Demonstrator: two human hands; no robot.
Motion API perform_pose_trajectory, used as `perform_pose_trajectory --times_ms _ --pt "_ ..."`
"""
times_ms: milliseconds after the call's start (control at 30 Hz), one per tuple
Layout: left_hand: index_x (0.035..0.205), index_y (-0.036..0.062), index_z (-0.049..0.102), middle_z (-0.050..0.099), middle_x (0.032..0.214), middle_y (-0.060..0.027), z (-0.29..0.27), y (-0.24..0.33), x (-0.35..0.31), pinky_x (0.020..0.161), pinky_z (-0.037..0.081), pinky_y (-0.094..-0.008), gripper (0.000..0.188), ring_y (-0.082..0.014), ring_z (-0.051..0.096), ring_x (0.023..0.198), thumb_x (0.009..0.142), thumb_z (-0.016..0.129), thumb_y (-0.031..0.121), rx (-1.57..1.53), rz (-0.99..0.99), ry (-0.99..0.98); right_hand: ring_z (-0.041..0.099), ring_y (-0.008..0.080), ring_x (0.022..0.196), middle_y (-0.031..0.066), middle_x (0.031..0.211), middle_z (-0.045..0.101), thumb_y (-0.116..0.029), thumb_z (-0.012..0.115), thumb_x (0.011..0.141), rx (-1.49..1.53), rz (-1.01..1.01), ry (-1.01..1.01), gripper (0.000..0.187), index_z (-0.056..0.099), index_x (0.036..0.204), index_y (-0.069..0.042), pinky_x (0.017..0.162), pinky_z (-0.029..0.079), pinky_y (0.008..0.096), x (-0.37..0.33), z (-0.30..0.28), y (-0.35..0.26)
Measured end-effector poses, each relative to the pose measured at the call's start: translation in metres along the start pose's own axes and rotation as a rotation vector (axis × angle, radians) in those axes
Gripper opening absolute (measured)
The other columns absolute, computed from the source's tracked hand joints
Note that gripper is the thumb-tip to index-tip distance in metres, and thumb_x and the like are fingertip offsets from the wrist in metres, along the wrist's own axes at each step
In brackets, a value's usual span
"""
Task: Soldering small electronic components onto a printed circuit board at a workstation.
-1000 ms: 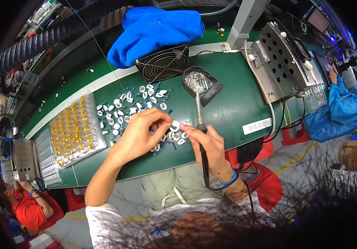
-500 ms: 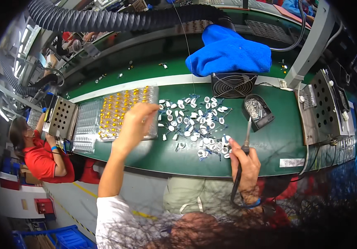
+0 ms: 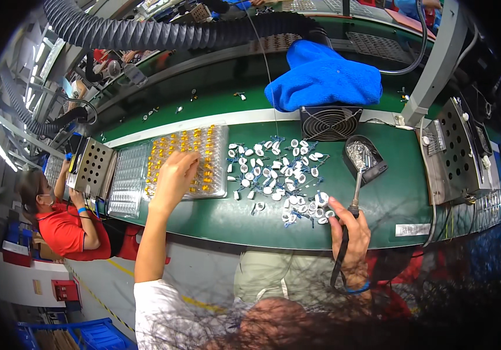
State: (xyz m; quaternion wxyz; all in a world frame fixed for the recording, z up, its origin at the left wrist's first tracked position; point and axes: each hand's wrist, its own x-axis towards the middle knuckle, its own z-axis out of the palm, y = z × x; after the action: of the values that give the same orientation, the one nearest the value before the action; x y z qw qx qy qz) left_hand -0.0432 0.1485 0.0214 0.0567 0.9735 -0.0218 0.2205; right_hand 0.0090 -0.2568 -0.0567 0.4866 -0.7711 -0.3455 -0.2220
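Observation:
My left hand (image 3: 174,178) is over a clear plastic tray (image 3: 220,185) that holds rows of small yellow parts (image 3: 171,139). Its fingers are bent and pinched together, and whatever is between them is hidden. In my right hand (image 3: 352,242) is a soldering iron (image 3: 357,189), its cable running down past the wrist and its tip pointing away from me, towards a black scoop-shaped container (image 3: 373,174) of small metal pieces. By the right fingertips is a small white part (image 3: 321,199), at the edge of a spread of white oval parts with blue wires (image 3: 273,174).
Behind the parts stands a black fan (image 3: 331,123) with a blue cloth (image 3: 326,79) draped over it. Metal boxes with holes (image 3: 457,146) are at the right. More clear trays (image 3: 128,181) lie at the left, near a co-worker in red (image 3: 72,230). A ribbed black hose (image 3: 145,32) crosses above.
My left hand has moved from the tray's right side lower and further left over the yellow parts. The right hand keeps the soldering iron; the whole view has shifted slightly.

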Motion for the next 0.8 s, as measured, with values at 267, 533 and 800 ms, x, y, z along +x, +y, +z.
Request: perform_pose_trajectory --times_ms 267,533,800 --pt "0.103 -0.0084 0.072 0.064 0.113 -0.0102 0.014 0.017 0.011 0.087 0.057 -0.0293 0.011 -0.0167 0.067 0.098 0.093 0.067 -0.01 -0.972 -0.239 0.096 0.07 0.031 0.09 0.0206 0.125 0.073 0.008 0.072 0.09 -0.012 0.002 0.023 0.036 0.058 0.122 -0.001 0.071 0.057 0.0362 -0.004 -0.007 0.003" --pt "0.11 -0.006 0.073 0.067 0.116 -0.0154 0.033 0.123 0.054 0.091 0.06 -0.0314 0.017 -0.0207 0.069 0.101 0.094 0.069 -0.008 -1.295 -0.057 -0.234 0.072 0.0285 0.077 0.0191 0.109 0.078 -0.013 0.063 0.104 0.051 -0.075 0.047 0.037 0.052 0.135 0.002 0.074 0.058 0.0366 -0.007 -0.023 -0.004" --pt "0.102 -0.0025 0.076 0.077 0.105 -0.0134 0.078 0.157 0.062 0.087 0.058 -0.0338 0.014 -0.0237 0.074 0.098 0.088 0.077 0.0 -1.173 0.141 -0.282 0.066 0.0264 0.067 0.0181 0.089 0.073 -0.026 0.073 0.098 -0.046 -0.051 0.07 0.046 0.063 0.125 0.01 0.06 0.054 0.0333 -0.027 -0.046 -0.014"
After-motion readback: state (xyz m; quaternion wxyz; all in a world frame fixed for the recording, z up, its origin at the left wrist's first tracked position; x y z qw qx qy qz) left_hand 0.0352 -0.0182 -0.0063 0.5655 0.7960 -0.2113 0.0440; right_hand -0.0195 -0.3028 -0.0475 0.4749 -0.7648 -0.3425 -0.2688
